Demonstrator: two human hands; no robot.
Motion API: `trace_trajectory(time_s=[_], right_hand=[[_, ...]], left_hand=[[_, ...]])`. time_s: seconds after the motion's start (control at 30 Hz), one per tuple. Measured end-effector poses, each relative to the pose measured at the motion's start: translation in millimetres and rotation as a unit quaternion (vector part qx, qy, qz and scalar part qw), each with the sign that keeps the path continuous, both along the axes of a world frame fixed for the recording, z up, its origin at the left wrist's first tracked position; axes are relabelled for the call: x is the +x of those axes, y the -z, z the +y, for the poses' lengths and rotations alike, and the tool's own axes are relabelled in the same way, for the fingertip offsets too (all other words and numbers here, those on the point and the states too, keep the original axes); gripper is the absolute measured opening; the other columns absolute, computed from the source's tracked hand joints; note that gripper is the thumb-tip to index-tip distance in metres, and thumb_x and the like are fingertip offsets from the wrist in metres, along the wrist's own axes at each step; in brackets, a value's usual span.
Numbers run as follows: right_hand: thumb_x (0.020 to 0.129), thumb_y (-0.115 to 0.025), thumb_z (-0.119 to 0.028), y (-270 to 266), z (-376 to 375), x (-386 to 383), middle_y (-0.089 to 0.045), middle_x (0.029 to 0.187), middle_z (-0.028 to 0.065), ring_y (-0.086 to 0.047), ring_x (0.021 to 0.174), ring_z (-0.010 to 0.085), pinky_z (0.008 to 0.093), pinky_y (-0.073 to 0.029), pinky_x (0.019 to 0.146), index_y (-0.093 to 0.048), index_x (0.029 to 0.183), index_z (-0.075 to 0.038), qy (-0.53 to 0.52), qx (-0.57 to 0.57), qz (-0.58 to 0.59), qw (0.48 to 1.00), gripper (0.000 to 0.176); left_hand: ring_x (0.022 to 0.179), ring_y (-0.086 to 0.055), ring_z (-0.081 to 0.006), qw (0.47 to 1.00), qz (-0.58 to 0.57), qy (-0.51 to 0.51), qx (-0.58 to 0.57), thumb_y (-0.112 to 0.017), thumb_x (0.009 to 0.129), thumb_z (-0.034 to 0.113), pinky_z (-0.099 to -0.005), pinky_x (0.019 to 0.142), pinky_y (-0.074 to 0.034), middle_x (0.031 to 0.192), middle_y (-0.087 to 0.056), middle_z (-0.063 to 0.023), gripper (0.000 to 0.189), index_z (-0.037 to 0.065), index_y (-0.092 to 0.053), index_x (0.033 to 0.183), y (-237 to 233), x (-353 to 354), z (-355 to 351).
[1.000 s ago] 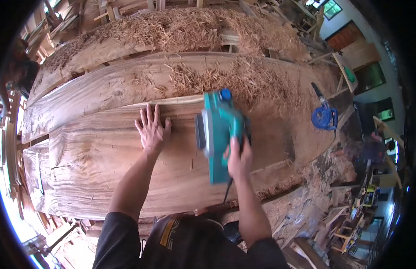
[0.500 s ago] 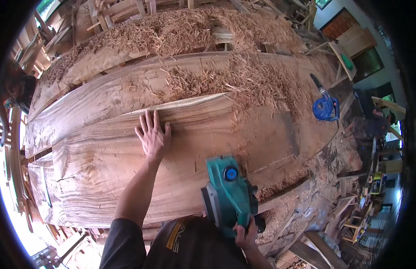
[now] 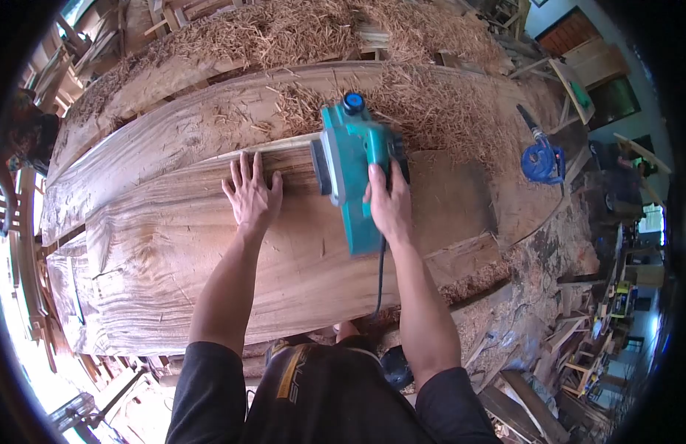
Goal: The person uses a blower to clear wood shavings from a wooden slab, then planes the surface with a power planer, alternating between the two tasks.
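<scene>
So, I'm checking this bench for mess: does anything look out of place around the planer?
Yes: loose wood shavings lie heaped over the far slabs, just past the planer. A blue tool lies at their right edge. Nothing looks damaged.

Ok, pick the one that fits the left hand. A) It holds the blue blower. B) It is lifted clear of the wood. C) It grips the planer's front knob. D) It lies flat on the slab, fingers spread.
D: the left hand lies flat, fingers spread, on the wooden slab, beside the green planer that the right hand grips.
</scene>
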State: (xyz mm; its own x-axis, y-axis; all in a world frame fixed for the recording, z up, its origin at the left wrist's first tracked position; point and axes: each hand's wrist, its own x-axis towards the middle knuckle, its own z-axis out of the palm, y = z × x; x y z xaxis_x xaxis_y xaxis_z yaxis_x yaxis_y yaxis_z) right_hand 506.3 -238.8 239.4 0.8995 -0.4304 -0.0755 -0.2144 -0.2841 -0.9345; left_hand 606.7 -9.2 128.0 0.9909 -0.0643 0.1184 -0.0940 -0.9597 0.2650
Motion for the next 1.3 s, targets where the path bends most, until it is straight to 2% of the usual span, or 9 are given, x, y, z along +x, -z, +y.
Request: trace_trajectory(time_s=[0.2, 0.33, 0.47, 0.67, 0.83, 0.97, 1.1, 1.2, 1.3], right_hand=[[0.101, -0.056, -0.017, 12, 28, -201, -0.059, 0.073, 0.0036, -0.058, 0.065, 0.0130, 0.0303, -0.048, 0.059, -0.051, 0.137, 0.004, 0.013, -0.013, 0.003, 1.000, 0.042], [0.095, -0.059, -0.018, 13, 46, -328, -0.069, 0.074, 0.0114, -0.069, 0.067, 0.0203, 0.0344, -0.057, 0.066, -0.047, 0.136, 0.010, 0.019, -0.049, 0.061, 0.997, 0.051], [0.095, -0.059, -0.017, 17, 45, -307, -0.068, 0.073, 0.0110, -0.069, 0.064, 0.0211, 0.0346, -0.056, 0.063, -0.050, 0.132, 0.009, 0.029, -0.041, 0.039, 0.998, 0.046], [0.100, -0.059, -0.022, 7, 26, -118, -0.063, 0.070, 0.0083, -0.065, 0.062, 0.0178, 0.0355, -0.051, 0.057, -0.059, 0.116, 0.001, 0.044, -0.047, -0.015, 0.998, 0.028], [0.105, -0.054, -0.039, -7, -6, 22, -0.062, 0.068, 0.0092, -0.064, 0.058, 0.0207, 0.0368, -0.050, 0.055, -0.060, 0.115, -0.003, 0.000, -0.045, -0.012, 0.999, 0.038], [0.105, -0.056, -0.035, -5, 2, -24, -0.060, 0.071, 0.0035, -0.059, 0.059, 0.0140, 0.0329, -0.048, 0.053, -0.059, 0.123, -0.003, 0.022, 0.002, -0.001, 1.000, 0.037], [0.102, -0.054, -0.016, 8, 16, -182, -0.059, 0.072, 0.0028, -0.058, 0.063, 0.0129, 0.0310, -0.048, 0.059, -0.052, 0.135, 0.002, 0.032, -0.015, 0.006, 0.999, 0.038], [0.097, -0.057, -0.020, 12, 30, -309, -0.065, 0.076, 0.0084, -0.064, 0.067, 0.0156, 0.0310, -0.054, 0.065, -0.051, 0.131, 0.009, 0.051, 0.024, 0.039, 0.998, 0.046], [0.096, -0.057, -0.022, 10, 35, -325, -0.066, 0.076, 0.0093, -0.064, 0.066, 0.0159, 0.0315, -0.055, 0.065, -0.051, 0.130, 0.010, 0.050, 0.028, 0.037, 0.998, 0.047]], left_hand=[[0.155, -0.020, -0.0376, 1.000, 0.026, 0.002, -0.006, -0.047, 0.099, 0.050, -0.0641, 0.121, -0.015, 0.167, -0.027, -0.0147, 0.071, 0.014, -0.035, 0.159, -2, 1, 0], [0.154, -0.021, -0.0383, 1.000, 0.005, -0.002, 0.016, -0.047, 0.100, 0.050, -0.0623, 0.121, -0.015, 0.166, -0.029, -0.0156, 0.070, 0.014, -0.035, 0.159, 2, 0, -1], [0.155, -0.019, -0.0386, 1.000, 0.026, -0.001, -0.004, -0.045, 0.101, 0.049, -0.0622, 0.122, -0.013, 0.167, -0.027, -0.0152, 0.070, 0.013, -0.033, 0.159, -3, 0, -2], [0.155, -0.019, -0.0376, 0.999, 0.042, -0.014, -0.007, -0.045, 0.100, 0.050, -0.0612, 0.123, -0.013, 0.167, -0.026, -0.0146, 0.072, 0.012, -0.032, 0.160, -6, 1, -5], [0.154, -0.023, -0.0367, 1.000, 0.021, -0.003, 0.008, -0.047, 0.099, 0.050, -0.0596, 0.122, -0.017, 0.166, -0.029, -0.0139, 0.073, 0.010, -0.035, 0.159, -3, 1, 0], [0.154, -0.023, -0.0365, 1.000, 0.018, -0.001, 0.005, -0.047, 0.099, 0.051, -0.0594, 0.122, -0.018, 0.166, -0.030, -0.0139, 0.073, 0.009, -0.035, 0.158, -5, 2, -1], [0.155, -0.021, -0.0365, 1.000, 0.022, -0.001, 0.003, -0.046, 0.099, 0.050, -0.0601, 0.122, -0.017, 0.167, -0.029, -0.0137, 0.073, 0.010, -0.034, 0.159, -3, 1, 0], [0.155, -0.020, -0.0371, 1.000, 0.016, -0.003, 0.010, -0.045, 0.100, 0.050, -0.0611, 0.123, -0.016, 0.167, -0.027, -0.0135, 0.072, 0.010, -0.032, 0.160, -1, 1, -2], [0.155, -0.018, -0.0377, 1.000, 0.026, -0.005, 0.009, -0.044, 0.101, 0.048, -0.0618, 0.123, -0.014, 0.168, -0.024, -0.0134, 0.072, 0.011, -0.031, 0.160, -5, 3, -4]])
